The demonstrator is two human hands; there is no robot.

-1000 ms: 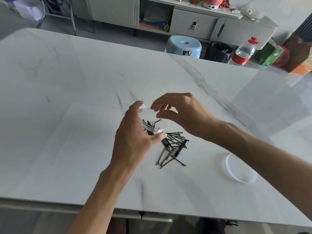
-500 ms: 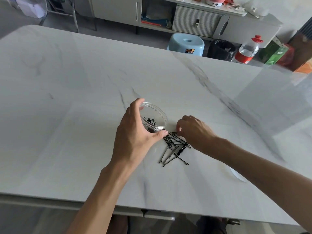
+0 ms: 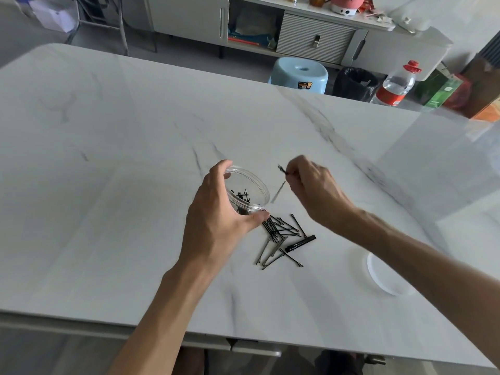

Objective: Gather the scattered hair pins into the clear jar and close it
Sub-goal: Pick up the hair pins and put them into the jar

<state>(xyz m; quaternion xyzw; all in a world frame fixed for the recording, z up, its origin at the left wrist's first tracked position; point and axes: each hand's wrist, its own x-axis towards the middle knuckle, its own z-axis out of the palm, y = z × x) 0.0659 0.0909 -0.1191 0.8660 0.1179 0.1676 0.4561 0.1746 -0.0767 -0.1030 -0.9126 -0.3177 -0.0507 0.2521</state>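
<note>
Black hair pins (image 3: 281, 236) lie in a loose heap on the bench (image 3: 108, 158), touching or just beside the left thumb tip and below the right wrist. One flat black clip (image 3: 300, 243) lies at the heap's edge, on the side away from the left hand. A few more pins sit in the bottom of the clear jar (image 3: 247, 189).

Jar: mouth open, no lid on. Left hand (image 3: 216, 217) grips it from the side, fingers curled round the far wall, thumb on the near wall. Cannot tell whether its base rests on the bench.

Right hand (image 3: 311, 190): raised off the bench, near the jar's mouth, on the side opposite the left hand. Thumb and fingers pinch a single pin (image 3: 282, 170), whose free end points toward the jar. Blurred. Faint grey streak on the bench beneath it; shadow or pin, cannot tell.

White round lid (image 3: 384, 277) lies flat beside the right forearm, well apart from the jar.

Past the bench's far edge: light blue stool (image 3: 299, 77), black bin (image 3: 354, 83), bottle with red cap (image 3: 395, 85).
</note>
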